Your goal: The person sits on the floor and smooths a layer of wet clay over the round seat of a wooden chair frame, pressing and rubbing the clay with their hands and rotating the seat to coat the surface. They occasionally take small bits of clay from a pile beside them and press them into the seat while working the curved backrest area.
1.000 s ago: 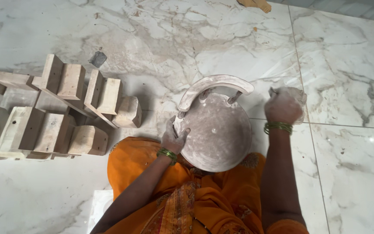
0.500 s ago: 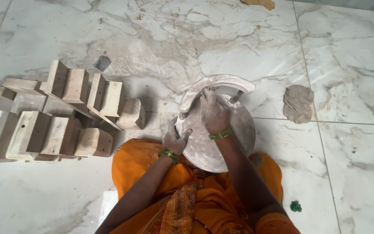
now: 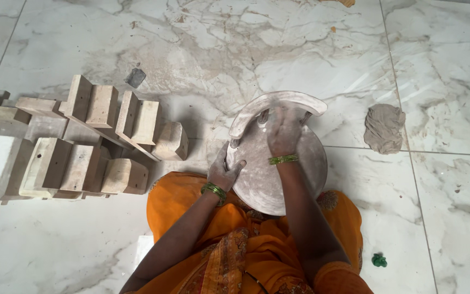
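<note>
A round, dust-grey disc [image 3: 257,182] with a curved arch-shaped rim piece [image 3: 278,100] at its far edge rests tilted against my lap on orange cloth. My left hand [image 3: 223,171] grips the disc's left edge, thumb over the face. My right hand [image 3: 285,133] lies flat on the upper part of the disc's face, fingers spread just below the arch. Both wrists carry green bangles. Both hands are coated in pale dust.
A crumpled grey rag [image 3: 384,128] lies on the marble floor to the right. Several pale wooden blocks [image 3: 82,141] are stacked in rows at the left. A small dark stone [image 3: 135,77] sits behind them. A small green scrap [image 3: 379,260] lies near my right knee.
My right hand left the grey rag on the floor at the right and came back to the disc, where it now rests flat on the upper face. The left hand kept its grip.
</note>
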`<state>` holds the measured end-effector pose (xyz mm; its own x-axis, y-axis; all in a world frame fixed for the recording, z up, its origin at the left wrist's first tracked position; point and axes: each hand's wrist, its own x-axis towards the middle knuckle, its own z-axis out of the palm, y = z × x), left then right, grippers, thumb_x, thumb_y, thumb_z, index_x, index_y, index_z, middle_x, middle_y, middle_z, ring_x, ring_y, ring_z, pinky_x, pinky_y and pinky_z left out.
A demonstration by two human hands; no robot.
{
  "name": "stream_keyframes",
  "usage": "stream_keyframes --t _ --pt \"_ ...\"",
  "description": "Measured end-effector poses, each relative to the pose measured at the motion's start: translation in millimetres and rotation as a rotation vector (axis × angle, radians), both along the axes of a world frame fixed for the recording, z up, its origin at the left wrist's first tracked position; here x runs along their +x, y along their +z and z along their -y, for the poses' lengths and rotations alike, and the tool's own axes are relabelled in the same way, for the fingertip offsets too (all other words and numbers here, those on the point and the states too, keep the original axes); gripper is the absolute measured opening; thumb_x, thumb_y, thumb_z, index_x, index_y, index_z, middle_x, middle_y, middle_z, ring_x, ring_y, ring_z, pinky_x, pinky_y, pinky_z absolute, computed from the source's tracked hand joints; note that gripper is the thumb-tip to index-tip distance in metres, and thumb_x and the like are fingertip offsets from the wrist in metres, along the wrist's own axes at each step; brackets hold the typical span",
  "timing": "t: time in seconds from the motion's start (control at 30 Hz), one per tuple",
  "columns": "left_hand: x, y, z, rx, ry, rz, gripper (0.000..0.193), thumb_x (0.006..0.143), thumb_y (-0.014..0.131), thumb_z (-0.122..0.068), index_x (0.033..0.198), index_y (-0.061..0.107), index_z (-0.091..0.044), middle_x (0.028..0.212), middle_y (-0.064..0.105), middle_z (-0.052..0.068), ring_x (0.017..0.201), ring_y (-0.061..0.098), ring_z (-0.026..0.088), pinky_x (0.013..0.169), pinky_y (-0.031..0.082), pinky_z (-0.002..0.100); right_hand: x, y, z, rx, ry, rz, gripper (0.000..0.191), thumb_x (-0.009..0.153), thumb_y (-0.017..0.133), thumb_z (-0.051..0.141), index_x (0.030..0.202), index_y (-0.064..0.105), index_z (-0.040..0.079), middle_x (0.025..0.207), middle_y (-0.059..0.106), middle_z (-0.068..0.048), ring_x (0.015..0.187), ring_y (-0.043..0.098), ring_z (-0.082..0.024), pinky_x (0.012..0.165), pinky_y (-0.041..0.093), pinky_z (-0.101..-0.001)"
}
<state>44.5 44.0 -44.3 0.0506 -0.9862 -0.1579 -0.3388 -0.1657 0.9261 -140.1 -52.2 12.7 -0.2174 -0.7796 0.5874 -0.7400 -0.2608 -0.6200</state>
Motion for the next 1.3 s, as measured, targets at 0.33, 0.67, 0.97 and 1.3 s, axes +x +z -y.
stream_keyframes --t 0.33,0.67,0.97,1.3 --pt "-2.1 -0.8 -0.4 -0.042 0.011 0.007 0.092 0.080 0.081 -0.041 0.156 0.039 -0.012 0.122 0.073 0.018 0.106 0.072 0.026 0.094 0.056 0.038 -25.5 -15.5 -7.0 -0.174 -0.048 0.411 0.034 0.121 0.045 0.028 0.120 0.061 -0.001 0.100 0.068 -0.009 0.079 0.059 -0.012 0.065 0.050 -0.0275" --pt "-2.1 0.3 1.0 -0.072 -0.009 -0.032 0.090 0.081 0.080 -0.043 0.154 0.039 -0.010 0.121 0.073 0.017 0.106 0.073 0.026 0.092 0.056 0.038 9.3 -16.1 -35.5 -0.050 0.707 0.210 0.031 0.118 0.043 0.027 0.116 0.060 0.000 0.089 0.067 -0.006 0.070 0.063 -0.007 0.057 0.055 -0.0211" --pt "-2.9 7.0 1.9 0.050 -0.020 0.032 0.094 0.079 0.078 -0.047 0.157 0.037 -0.015 0.118 0.075 0.016 0.103 0.074 0.025 0.092 0.057 0.038 -4.8 -10.9 9.6 -0.177 0.419 0.711 0.012 0.106 0.050 0.012 0.113 0.054 0.003 0.099 0.067 -0.007 0.071 0.065 -0.010 0.044 0.050 -0.0193" --pt "1.1 3.0 13.3 -0.077 -0.047 0.135 0.084 0.082 0.078 -0.045 0.154 0.043 -0.016 0.127 0.071 0.017 0.113 0.069 0.029 0.097 0.054 0.041 -37.6 50.8 -57.9 0.012 0.693 -0.220 0.019 0.108 0.054 0.011 0.117 0.070 0.005 0.107 0.074 -0.009 0.092 0.072 -0.018 0.079 0.062 -0.0304"
